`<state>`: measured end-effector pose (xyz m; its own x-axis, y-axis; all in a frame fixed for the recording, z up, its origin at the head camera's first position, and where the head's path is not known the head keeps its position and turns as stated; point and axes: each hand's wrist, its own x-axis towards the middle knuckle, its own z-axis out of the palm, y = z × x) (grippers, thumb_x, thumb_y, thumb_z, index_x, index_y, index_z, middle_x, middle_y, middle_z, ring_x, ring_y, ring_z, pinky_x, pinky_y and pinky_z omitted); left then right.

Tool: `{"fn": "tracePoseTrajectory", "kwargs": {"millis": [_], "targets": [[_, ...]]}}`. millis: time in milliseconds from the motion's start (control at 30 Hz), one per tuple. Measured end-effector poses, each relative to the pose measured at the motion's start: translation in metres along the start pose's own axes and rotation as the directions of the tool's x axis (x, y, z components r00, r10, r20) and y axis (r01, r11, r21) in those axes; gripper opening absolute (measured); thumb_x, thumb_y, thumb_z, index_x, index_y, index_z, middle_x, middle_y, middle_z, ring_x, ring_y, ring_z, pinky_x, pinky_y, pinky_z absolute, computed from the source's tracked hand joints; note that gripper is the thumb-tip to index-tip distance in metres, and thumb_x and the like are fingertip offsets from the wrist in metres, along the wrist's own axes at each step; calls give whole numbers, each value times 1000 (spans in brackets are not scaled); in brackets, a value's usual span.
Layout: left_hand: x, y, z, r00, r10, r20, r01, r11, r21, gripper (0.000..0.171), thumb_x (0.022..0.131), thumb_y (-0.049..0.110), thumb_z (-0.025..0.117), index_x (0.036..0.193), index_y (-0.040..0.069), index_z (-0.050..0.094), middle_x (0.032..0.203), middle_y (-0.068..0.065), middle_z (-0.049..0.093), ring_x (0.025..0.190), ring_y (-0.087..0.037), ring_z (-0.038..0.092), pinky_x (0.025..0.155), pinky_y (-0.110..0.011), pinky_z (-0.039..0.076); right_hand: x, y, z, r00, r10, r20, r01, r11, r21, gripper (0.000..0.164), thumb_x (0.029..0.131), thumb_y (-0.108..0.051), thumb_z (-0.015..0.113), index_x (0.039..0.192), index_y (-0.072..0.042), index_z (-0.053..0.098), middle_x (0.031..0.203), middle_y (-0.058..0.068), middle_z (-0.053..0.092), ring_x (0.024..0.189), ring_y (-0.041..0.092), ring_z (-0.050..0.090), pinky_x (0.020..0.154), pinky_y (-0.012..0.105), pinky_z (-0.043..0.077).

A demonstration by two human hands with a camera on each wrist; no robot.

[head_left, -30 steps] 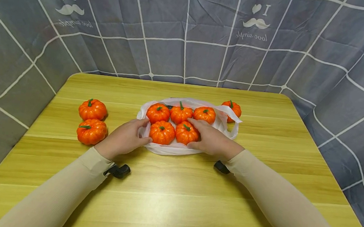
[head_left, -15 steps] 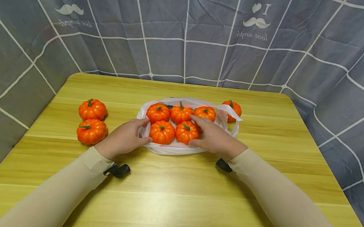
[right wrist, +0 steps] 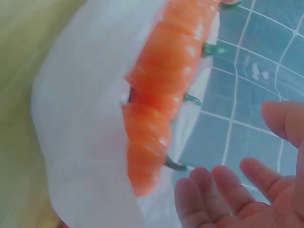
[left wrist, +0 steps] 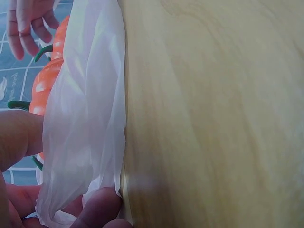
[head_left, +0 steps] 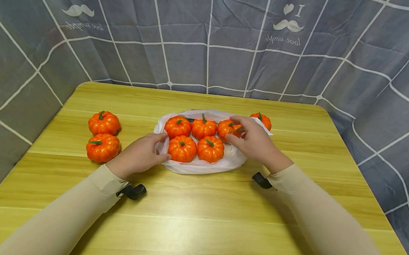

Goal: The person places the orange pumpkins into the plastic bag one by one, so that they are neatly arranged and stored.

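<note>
A white plastic bag [head_left: 236,157] lies spread at mid-table with several small orange pumpkins in it. My left hand [head_left: 140,154] holds the bag's left edge; in the left wrist view its fingers [left wrist: 97,209] lie on either side of the thin plastic. Beside that hand is the front left pumpkin [head_left: 182,149]. My right hand [head_left: 256,142] hovers by the back right pumpkin [head_left: 225,130], partly covering it in the head view. The right wrist view shows that hand's fingers [right wrist: 232,190] spread and apart from the pumpkins.
Two more pumpkins, one behind [head_left: 104,122] and one in front [head_left: 103,148], sit left of the bag on the wooden table [head_left: 188,220]. Another pumpkin [head_left: 262,120] stands behind the bag's right end. A grey checked curtain [head_left: 188,23] hangs around the table.
My right hand has left the front right pumpkin and moved back and to the right, to the back right pumpkin. The left hand stays at the bag's edge.
</note>
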<state>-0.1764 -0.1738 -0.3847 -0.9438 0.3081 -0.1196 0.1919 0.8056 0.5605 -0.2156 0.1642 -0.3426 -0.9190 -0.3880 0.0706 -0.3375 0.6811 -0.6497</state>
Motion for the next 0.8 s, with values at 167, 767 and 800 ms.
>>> {"fn": "tracePoseTrajectory", "kwargs": {"millis": [167, 767, 800], "targets": [[0, 0, -1, 1000, 2, 1, -2, 1000, -1, 81, 96, 33, 73, 160, -4, 38, 161, -25, 47, 147, -42, 47, 123, -58, 38, -4, -3, -18, 994, -21, -110, 25, 999, 38, 55, 101, -17, 69, 151, -1, 52, 148, 21, 57, 122, 39, 62, 104, 53, 55], [0, -1, 0, 1000, 4, -4, -4, 1000, 12, 81, 96, 33, 74, 159, -4, 39, 159, -26, 48, 139, -40, 53, 119, -58, 43, 18, 65, -76, 968, 244, -52, -248, 964, -96, 73, 106, -30, 59, 167, -8, 26, 170, 23, 30, 150, 51, 35, 120, 66, 36], [-1, -1, -1, 1000, 4, -5, -4, 1000, 11, 81, 96, 33, 74, 159, -5, 39, 159, -26, 48, 139, -40, 53, 118, -58, 43, 21, 71, -75, 968, 252, -16, -252, 962, -107, 75, 106, -32, 59, 168, -7, 23, 171, 24, 28, 150, 52, 33, 121, 67, 34]]}}
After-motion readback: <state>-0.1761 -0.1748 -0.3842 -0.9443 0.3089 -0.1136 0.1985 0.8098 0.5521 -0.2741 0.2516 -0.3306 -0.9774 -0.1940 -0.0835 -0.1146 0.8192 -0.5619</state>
